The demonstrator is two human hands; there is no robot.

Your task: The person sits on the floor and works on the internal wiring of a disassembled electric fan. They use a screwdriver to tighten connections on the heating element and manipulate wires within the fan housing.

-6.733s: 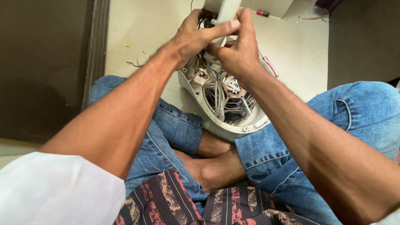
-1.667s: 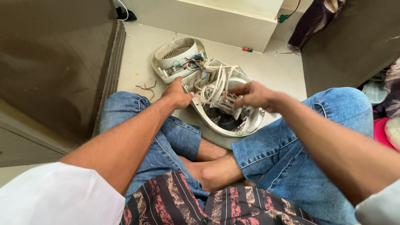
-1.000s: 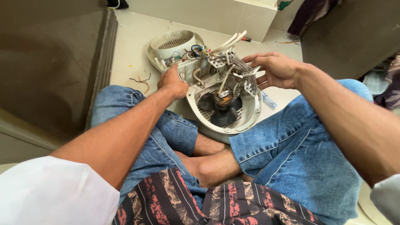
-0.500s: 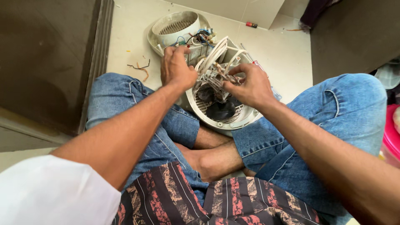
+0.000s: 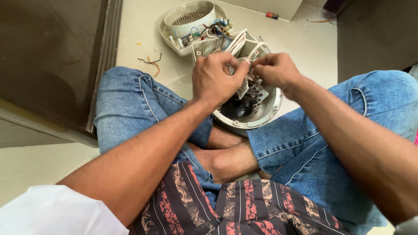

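Fan-heater housing [image 5: 261, 114], a round white plastic shell, sits on the tiled floor [image 5: 139, 26] between the person's crossed, jeans-clad legs, just above the bare foot [image 5: 226, 161]. Both hands are right over it: the left hand [image 5: 215, 78] is curled, fingers closed on the white wiring and terminal block [image 5: 244, 87] that rises out of the shell; the right hand [image 5: 276, 69] meets it from the other side, fingertips pinched on the same bundle. Behind them lies the other half of the casing [image 5: 191, 21], with a round grille and coloured wires spilling out. Loose wire offcuts [image 5: 150, 61] lie on the floor to the left, a small red battery [image 5: 272, 15] further back.
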